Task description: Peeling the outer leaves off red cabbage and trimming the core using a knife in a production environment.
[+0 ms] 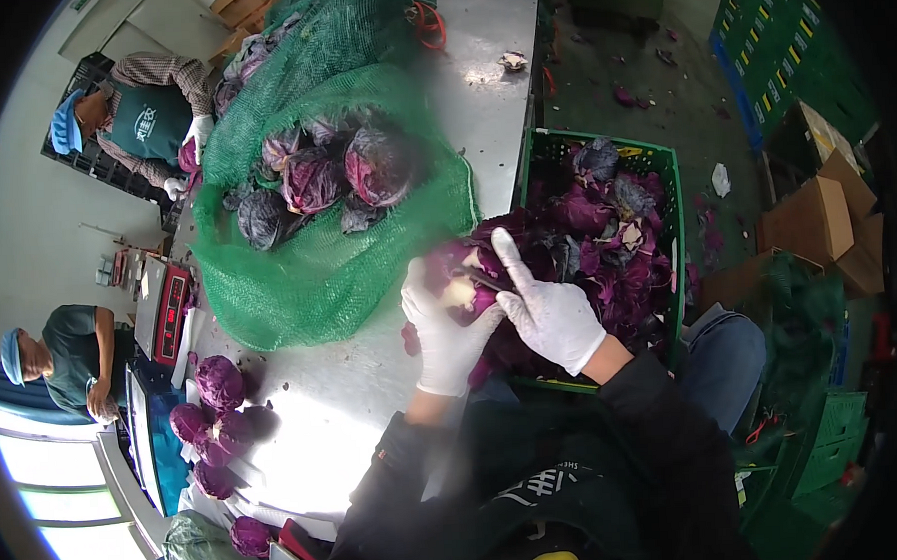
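My left hand [449,347], in a white glove, grips a red cabbage [485,296] with its pale cut stem turned towards my right. My right hand [555,322], also gloved, holds a knife [481,279]; the thin blade lies against the stem end and the handle is hidden in my fist. My right index finger stretches out past the blade. Part of the cabbage is blurred by a smear in the view. Below and beyond my right hand, a green plastic crate [675,195] is heaped with loose purple cabbage leaves [580,210].
A green mesh bag [307,309] with several untrimmed cabbages [314,179] lies open on the metal table [478,106]. Several trimmed cabbages [220,382] sit left, near a red scale [166,315]. Two people work across the table. Cardboard boxes [806,219] stand right.
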A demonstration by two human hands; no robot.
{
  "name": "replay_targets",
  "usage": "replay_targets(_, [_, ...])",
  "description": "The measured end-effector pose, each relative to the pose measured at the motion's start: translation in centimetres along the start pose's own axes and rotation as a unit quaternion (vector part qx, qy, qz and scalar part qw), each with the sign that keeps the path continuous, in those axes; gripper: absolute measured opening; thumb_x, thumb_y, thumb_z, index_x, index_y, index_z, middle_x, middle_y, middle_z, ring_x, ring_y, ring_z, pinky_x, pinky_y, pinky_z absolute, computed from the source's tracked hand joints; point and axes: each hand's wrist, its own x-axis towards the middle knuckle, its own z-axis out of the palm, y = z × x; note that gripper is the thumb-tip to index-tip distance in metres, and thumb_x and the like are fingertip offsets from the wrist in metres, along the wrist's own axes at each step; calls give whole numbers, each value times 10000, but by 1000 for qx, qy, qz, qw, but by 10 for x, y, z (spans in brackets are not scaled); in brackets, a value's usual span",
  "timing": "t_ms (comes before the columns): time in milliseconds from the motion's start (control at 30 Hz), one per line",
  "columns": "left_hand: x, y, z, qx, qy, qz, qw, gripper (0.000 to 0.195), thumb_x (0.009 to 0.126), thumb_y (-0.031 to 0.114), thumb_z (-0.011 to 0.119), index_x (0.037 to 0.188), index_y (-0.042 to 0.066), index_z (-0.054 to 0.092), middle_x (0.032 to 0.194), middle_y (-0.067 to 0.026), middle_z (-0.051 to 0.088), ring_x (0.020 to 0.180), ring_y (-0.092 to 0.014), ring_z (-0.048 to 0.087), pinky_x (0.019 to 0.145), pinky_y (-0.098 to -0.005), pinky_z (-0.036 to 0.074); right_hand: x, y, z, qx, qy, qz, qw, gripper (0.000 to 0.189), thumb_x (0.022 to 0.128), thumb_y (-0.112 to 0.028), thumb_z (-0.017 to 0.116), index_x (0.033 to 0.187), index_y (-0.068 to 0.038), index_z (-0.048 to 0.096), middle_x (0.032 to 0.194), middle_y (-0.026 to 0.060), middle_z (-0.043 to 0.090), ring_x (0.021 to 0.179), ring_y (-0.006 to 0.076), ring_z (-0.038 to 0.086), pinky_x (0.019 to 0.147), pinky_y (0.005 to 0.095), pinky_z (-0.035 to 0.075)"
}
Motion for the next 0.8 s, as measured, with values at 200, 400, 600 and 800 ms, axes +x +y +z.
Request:
replay_targets(200, [2, 7, -1, 10, -16, 41, 999, 1124, 626, 263, 935, 1480, -37, 268, 1325, -197, 408, 1227, -350, 423, 1051, -454, 368, 32, 9, -11, -45, -10, -35, 998, 597, 1018, -359, 481, 1562, -194, 298, 813, 174, 712, 636, 376, 677, 613, 495, 559])
replay_targets(400, [-4, 19, -4, 25, -50, 83, 995, 1155, 597, 206, 927, 1499, -40, 247, 1433, -217, 374, 1330, -379, 373, 1142, -470, 299, 59, 76, 13, 154, 25, 108, 982, 398, 1045, -377, 439, 1394, -203, 516, 776, 186, 692, 608, 330, 670, 641, 455, 545])
replay_targets(600, [-7, 15, -5, 12, -37, 51, 998, 1140, 612, 123, 919, 1499, -38, 222, 1440, -229, 337, 1325, -366, 373, 1130, -451, 322, 41, 47, 2, 233, 76, 104, 964, 720, 914, -500, 687, 1512, -203, 419, 825, 63, 606, 640, 136, 605, 631, 299, 516])
replay_targets(800, [-2, 12, -1, -2, -57, 80, 995, 1157, 606, 140, 921, 1516, -19, 225, 1392, -222, 376, 1265, -364, 398, 1009, -445, 394, 51, 8, -16, 5, 60, -137, 989, 539, 886, -564, 644, 1260, -176, 673, 1011, 77, 622, 832, 286, 668, 713, 400, 549])
